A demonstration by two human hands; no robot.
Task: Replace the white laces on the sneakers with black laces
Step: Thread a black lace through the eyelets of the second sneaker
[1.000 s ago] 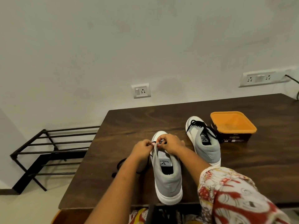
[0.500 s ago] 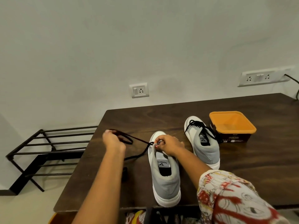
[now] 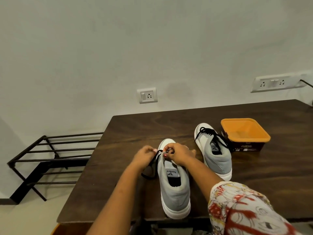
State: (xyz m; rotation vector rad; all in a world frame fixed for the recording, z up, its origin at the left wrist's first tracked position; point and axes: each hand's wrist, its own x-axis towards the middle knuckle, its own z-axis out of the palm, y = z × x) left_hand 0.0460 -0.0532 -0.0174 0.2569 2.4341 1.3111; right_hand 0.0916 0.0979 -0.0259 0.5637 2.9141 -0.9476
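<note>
A grey and white sneaker [image 3: 174,187] stands heel towards me on the dark wooden table [image 3: 128,131]. My left hand [image 3: 144,156] pinches a black lace [image 3: 153,164] just left of the shoe's eyelets; the loose part of the lace trails down beside the shoe onto the table. My right hand [image 3: 177,153] rests over the front of this sneaker, fingertips pinching at the lace near the tongue. The eyelets are hidden under my hands. A second grey sneaker [image 3: 215,153] laced in black stands to the right.
An orange-rimmed dark box [image 3: 245,134] sits right of the second sneaker. A black metal shoe rack [image 3: 50,160] stands on the floor left of the table. Wall sockets [image 3: 147,95] are behind. My patterned sleeve [image 3: 245,211] fills the lower right.
My left hand, which had pulled the black lace out to the left half a second ago, has come back to the shoe. The lace now hangs slack beside the sneaker.
</note>
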